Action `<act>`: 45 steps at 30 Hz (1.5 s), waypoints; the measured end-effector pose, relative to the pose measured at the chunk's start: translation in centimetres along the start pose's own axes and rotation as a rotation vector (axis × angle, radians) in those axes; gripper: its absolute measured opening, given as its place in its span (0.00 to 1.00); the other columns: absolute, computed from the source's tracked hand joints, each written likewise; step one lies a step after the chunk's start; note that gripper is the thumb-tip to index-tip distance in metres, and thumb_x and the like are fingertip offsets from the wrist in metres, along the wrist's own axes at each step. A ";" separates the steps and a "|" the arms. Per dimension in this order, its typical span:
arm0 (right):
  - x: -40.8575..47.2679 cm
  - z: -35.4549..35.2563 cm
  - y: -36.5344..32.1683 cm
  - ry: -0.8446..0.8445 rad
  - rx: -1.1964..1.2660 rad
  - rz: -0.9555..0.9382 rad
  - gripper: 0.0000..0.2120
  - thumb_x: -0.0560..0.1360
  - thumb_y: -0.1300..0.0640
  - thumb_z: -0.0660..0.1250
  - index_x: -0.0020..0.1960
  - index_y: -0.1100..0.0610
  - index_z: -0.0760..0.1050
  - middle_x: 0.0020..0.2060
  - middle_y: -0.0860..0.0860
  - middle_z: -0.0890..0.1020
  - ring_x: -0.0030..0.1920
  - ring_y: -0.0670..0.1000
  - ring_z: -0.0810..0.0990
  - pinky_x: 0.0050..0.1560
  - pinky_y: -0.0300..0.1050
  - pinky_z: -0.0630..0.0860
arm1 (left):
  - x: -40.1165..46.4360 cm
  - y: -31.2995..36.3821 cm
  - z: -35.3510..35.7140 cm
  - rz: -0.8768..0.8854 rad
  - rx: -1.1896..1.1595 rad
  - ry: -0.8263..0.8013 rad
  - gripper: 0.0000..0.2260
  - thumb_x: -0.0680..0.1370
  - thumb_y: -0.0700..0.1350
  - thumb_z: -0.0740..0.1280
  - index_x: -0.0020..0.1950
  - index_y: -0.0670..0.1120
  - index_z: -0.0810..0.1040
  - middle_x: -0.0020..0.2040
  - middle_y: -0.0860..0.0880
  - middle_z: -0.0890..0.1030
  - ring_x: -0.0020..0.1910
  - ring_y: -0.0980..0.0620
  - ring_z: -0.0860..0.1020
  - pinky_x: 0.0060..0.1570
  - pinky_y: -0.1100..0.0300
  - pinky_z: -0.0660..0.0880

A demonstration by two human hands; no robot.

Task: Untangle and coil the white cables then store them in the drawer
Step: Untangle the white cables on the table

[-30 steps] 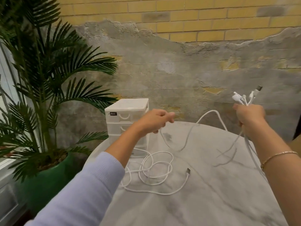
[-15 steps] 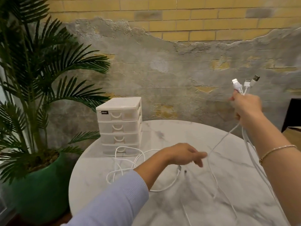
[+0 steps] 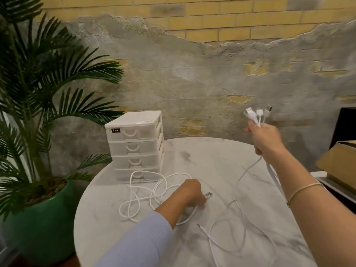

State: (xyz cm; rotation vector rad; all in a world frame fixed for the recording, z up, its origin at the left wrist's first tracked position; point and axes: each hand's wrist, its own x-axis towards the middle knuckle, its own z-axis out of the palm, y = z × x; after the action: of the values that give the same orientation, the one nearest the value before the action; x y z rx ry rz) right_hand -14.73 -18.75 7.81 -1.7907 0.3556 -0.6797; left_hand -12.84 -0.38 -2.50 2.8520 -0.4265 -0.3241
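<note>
Head view: right hand (image 3: 266, 140) raised, fist gripping white cables (image 3: 250, 224) below their plugs (image 3: 256, 113); strands trail onto marble table (image 3: 212, 160). Left hand (image 3: 190, 193) low, pinching a loose plug end (image 3: 208, 195). Drawer unit (image 3: 134, 143) behind, drawers closed.

Head view: worn on head, faces forward and down, close over table (image 3: 221, 160); wall (image 3: 192, 74) at 12 o'clock.

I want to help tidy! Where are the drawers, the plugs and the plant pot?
Drawers (image 3: 134, 143), head view: front of second drawer.
Plugs (image 3: 257, 114), head view: middle plug.
Plant pot (image 3: 44, 224), head view: green side.
</note>
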 end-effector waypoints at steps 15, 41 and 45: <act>-5.8 9.1 8.3 -0.350 -0.197 -0.007 0.15 0.79 0.47 0.57 0.43 0.57 0.73 0.42 0.54 0.79 0.39 0.54 0.75 0.32 0.42 0.66 | 1.7 1.3 -0.1 -0.023 -1.685 0.105 0.11 0.82 0.36 0.55 0.44 0.38 0.74 0.40 0.44 0.79 0.34 0.54 0.80 0.37 0.63 0.78; -7.5 10.9 7.9 -0.628 -0.364 -0.165 0.18 0.81 0.54 0.49 0.65 0.56 0.71 0.56 0.56 0.79 0.50 0.52 0.76 0.41 0.36 0.70 | 1.8 -0.6 0.5 0.151 -1.737 0.113 0.16 0.82 0.46 0.57 0.51 0.40 0.82 0.50 0.49 0.82 0.52 0.57 0.76 0.53 0.65 0.72; -7.5 10.4 7.6 -0.722 -0.162 -0.057 0.13 0.79 0.51 0.54 0.56 0.49 0.76 0.40 0.43 0.77 0.40 0.42 0.74 0.40 0.37 0.69 | 1.5 -0.4 0.1 0.122 -1.657 0.182 0.21 0.82 0.48 0.57 0.35 0.42 0.82 0.36 0.51 0.83 0.39 0.54 0.78 0.39 0.64 0.72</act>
State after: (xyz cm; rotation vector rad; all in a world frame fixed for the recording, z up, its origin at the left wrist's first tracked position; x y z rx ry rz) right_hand -13.65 -9.08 -3.50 -2.0697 -0.1344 -0.0105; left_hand -11.33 -0.51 -2.95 1.2100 -0.1263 -0.2054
